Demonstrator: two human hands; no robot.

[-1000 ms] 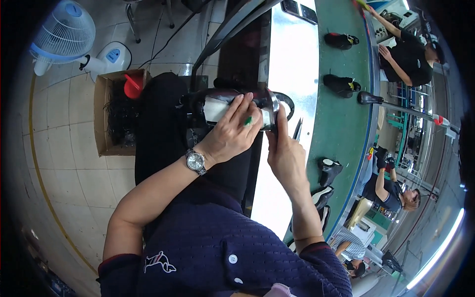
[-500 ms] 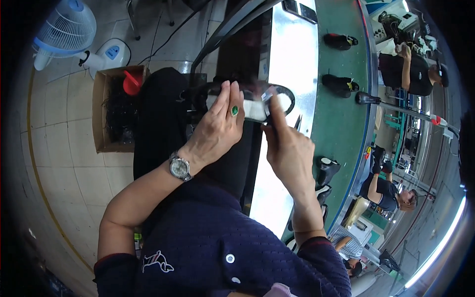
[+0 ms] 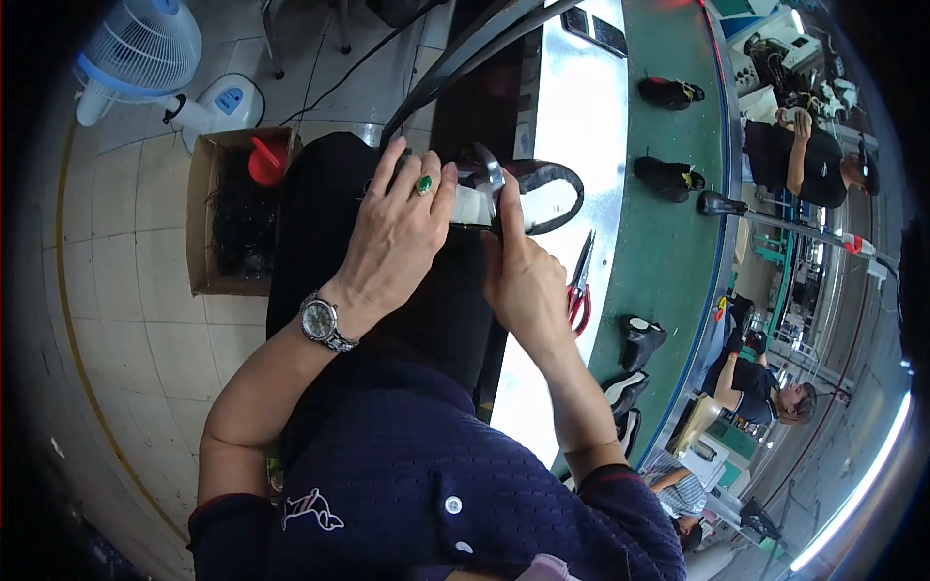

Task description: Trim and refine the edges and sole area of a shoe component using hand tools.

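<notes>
Green conveyor belt: long, running up the right side of the view, edged in blue. Black shoes lie on it, spaced apart, with more near its lower end.

Metal bench top: shiny strip just left of the belt, directly in front of the person.

Cardboard box: open, on the tiled floor at left, holding dark scraps and a red funnel.

Fan: white and blue, on the floor beyond the box.

Co-workers: one person in black at a machine at upper right; others seated along the far side of the belt at lower right.

Shoe upper: black with a pale lining, held over the person's lap at the near edge of the bench top.

Left hand: fingers spread and curled over the left part of the shoe upper, clamped on it; a green-stone ring on one finger, a metal wristwatch on the wrist.

Right hand: close beside the left, thumb raised against the shoe upper, gripping it from below.

Scissors: red-handled, lying on the bench top just right of the right hand, untouched.
</notes>
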